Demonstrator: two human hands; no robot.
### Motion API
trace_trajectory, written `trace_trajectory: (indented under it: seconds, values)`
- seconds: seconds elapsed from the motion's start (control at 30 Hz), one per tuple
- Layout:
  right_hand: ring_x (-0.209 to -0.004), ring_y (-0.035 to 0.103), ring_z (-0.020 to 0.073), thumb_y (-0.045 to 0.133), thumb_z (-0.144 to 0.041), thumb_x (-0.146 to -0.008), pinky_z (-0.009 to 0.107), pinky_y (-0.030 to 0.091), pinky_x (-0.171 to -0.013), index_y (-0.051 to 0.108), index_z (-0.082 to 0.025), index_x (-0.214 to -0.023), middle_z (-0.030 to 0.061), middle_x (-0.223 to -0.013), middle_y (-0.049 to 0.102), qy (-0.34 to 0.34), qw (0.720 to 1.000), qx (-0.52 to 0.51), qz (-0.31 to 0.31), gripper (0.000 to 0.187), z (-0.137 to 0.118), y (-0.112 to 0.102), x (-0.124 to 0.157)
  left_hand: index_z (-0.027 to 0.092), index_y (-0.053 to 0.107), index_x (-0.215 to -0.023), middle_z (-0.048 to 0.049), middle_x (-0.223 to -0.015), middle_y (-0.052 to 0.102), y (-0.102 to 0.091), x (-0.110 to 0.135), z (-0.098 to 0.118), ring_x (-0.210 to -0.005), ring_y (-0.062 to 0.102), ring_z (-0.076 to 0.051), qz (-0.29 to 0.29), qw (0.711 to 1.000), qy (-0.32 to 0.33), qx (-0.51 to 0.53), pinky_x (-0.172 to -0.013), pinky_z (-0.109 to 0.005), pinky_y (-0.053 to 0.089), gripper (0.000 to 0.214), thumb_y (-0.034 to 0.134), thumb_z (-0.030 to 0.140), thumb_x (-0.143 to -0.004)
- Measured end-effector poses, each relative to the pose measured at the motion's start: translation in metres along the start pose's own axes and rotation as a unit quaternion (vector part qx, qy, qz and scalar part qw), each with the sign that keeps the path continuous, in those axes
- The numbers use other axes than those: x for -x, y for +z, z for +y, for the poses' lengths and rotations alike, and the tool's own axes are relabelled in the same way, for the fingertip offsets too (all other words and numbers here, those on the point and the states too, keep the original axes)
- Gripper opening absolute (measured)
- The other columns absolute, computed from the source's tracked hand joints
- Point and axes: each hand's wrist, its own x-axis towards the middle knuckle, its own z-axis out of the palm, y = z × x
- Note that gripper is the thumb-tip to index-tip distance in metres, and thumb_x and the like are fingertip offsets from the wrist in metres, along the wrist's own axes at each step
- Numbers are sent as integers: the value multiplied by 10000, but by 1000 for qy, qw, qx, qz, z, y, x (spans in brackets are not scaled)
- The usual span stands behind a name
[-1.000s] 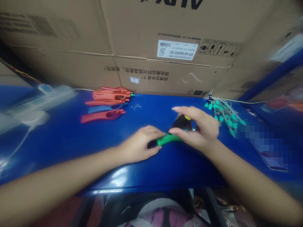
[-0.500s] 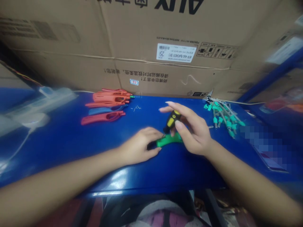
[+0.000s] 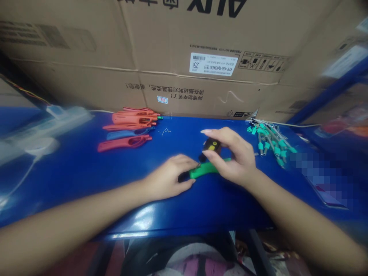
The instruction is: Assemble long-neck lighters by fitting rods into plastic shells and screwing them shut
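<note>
A green curved plastic handle [image 3: 205,170] with a dark end lies on the table in the middle. My left hand [image 3: 174,174] is closed round its left end, thumb in front and fingers behind. Over the handle, my right hand [image 3: 234,155] grips a stubby black and yellow screwdriver [image 3: 212,148] between thumb and fingers. The screwdriver leans, its lower end down at the handle near my left fingertips; the exact contact point is too small to tell. Part of the handle's right end is hidden behind my right hand.
Several orange and red plastic handles [image 3: 126,142] and a blue one [image 3: 122,133] lie at the back left. Teal parts with metal rods [image 3: 271,143] are piled at the back right. A cardboard box [image 3: 161,46] walls the rear. A white cabled device [image 3: 41,145] sits left.
My right fingers have shifted round the screwdriver, and its grip has turned and tilted slightly. More of the green handle shows. My left hand stays in place.
</note>
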Motion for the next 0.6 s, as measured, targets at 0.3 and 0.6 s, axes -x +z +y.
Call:
trace_trajectory:
  seconds: [0.3, 0.6]
  values:
    - [-760, 650, 167, 520, -189, -982, 326, 581, -676, 592, -224, -1359, 85, -1065, 703, 28, 997, -63, -41, 385, -2, -5, -3, 169, 671, -1227, -95, -1143, 717, 0, 0, 1, -1084, 636, -242, 3, 1000, -2, -9, -1001, -428, 507, 351, 666, 173, -875]
    - [-663, 633, 122, 398, -243, -1047, 283, 576, -599, 545, -247, -1412, 90, -1179, 671, 109, 988, -96, -52, 394, -3, -6, 0, 157, 655, -1261, -104, -1151, 714, 1, 0, -1, -1105, 632, -243, 2, 1000, 0, -17, -1016, -426, 501, 378, 668, 190, -885]
